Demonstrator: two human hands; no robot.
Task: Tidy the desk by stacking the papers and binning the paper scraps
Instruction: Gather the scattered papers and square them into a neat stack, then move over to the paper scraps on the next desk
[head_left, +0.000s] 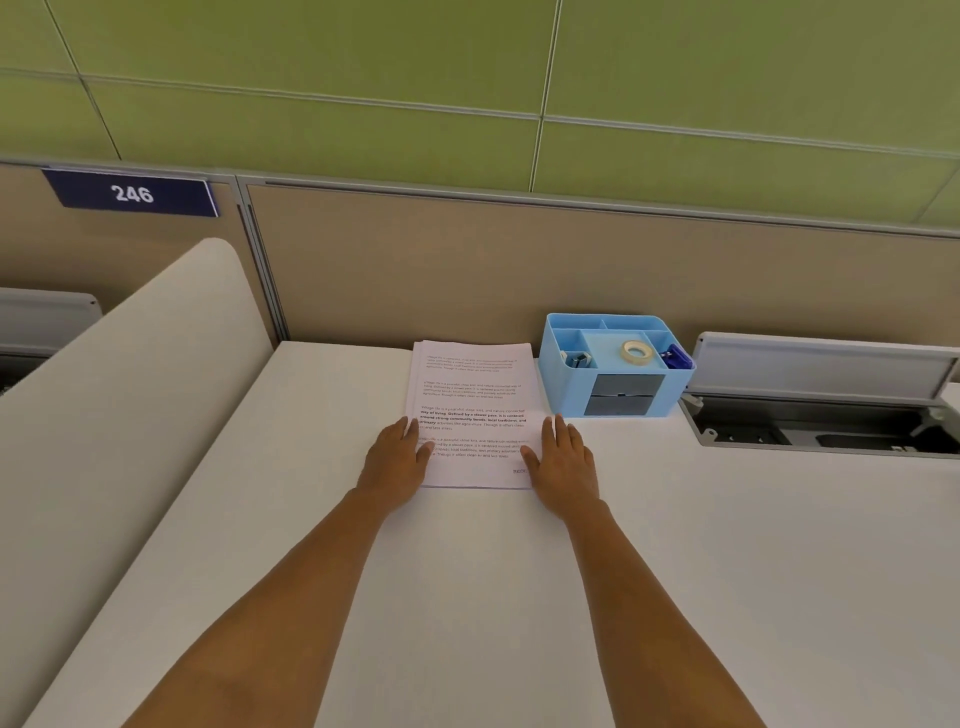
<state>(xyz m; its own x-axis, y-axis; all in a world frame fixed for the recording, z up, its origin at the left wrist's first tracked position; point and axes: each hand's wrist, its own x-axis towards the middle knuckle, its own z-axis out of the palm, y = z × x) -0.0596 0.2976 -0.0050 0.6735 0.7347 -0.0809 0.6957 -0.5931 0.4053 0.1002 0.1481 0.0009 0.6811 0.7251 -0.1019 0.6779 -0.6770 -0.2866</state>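
On the white desk (493, 597), the left hand (397, 457) and right hand (563, 462) lie flat with straight fingers, flanking the paper stack (475, 410); the stack's long axis runs away from the person, its print upright, one bold line reading "Defined by a slower pace"; beyond, a sign (132, 194) reads "246".

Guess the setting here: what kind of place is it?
Most likely an office cubicle workstation. A beige partition behind the white desk carries a numbered plate reading 246, a blue desk organiser holds a tape roll, and printed papers lie stacked.
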